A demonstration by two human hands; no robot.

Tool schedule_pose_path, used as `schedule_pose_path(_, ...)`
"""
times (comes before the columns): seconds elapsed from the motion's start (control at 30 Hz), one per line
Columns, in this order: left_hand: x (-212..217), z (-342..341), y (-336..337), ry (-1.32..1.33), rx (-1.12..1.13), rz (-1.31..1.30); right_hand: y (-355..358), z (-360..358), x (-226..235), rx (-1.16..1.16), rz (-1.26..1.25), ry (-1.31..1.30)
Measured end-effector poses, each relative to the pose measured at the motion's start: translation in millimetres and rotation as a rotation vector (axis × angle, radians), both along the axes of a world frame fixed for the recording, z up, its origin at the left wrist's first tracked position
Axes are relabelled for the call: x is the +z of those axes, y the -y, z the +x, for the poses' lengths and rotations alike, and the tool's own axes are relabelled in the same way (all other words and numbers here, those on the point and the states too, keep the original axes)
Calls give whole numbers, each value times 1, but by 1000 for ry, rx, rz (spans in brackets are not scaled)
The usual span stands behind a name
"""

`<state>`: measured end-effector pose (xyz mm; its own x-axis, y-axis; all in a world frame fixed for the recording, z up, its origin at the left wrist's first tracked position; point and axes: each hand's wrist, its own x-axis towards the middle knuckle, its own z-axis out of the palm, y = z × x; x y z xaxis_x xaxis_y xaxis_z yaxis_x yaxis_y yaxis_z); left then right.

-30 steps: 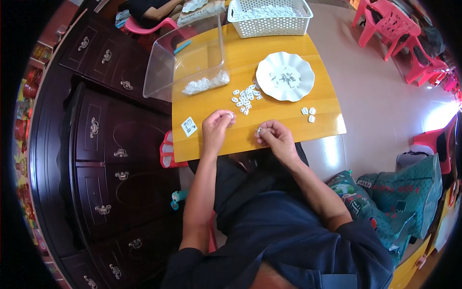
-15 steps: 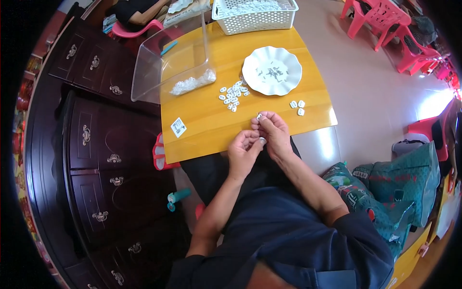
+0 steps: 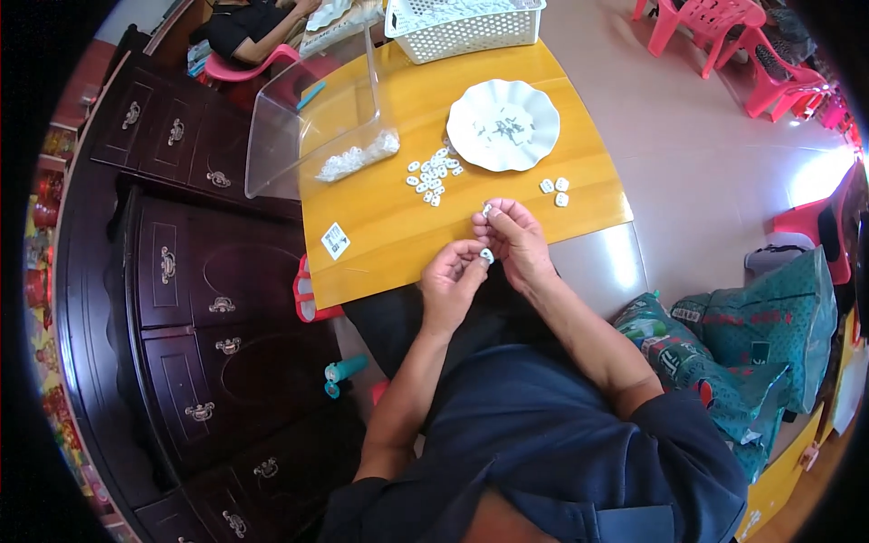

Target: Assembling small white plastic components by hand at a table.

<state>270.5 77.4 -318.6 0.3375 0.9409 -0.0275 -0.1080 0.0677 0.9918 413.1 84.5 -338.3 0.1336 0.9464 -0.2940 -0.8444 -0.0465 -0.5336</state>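
Over the near edge of the yellow table (image 3: 389,262), my left hand (image 3: 448,285) pinches a small white plastic piece (image 3: 486,255) between thumb and fingertips. Just beyond it, my right hand (image 3: 520,242) grips another small white piece (image 3: 487,210) in its fingertips; its exact shape is partly covered. A loose group of white oval pieces with dark holes (image 3: 433,176) lies ahead of my hands. To the right sit three similar white pieces (image 3: 561,185) close together. Farther back, a scalloped white plate (image 3: 466,104) bears a scatter of small dark grey bits (image 3: 509,129).
A clear plastic bin (image 3: 272,158) stands at the left with small whitish parts (image 3: 358,158) inside. At the far edge is a white perforated basket (image 3: 466,42). A printed label (image 3: 335,241) lies near the left edge. Beyond the table sits another person (image 3: 249,34).
My hands have drawn slightly apart, and the piece in my left fingertips shows more fully. The whole view has shifted a little; the pieces on the table look the same.
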Motion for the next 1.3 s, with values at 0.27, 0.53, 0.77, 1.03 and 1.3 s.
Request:
schedule_pose_path(0.27,14,-35,-29,-90,209,48,5,-10,-2,78,199,553)
schedule_pose_path(0.53,14,-43,-37,-83,181,54,5,-17,-9,163,227,711)
schedule_pose_path(0.77,12,-38,-33,-96,134,64,5,-19,-7,182,225,703)
schedule_pose_path(1.03,10,-33,-33,-78,80,76,6,-17,-5,202,231,730)
schedule_pose_path(1.3,5,-33,-38,-179,48,240,7,-17,4,213,139,549)
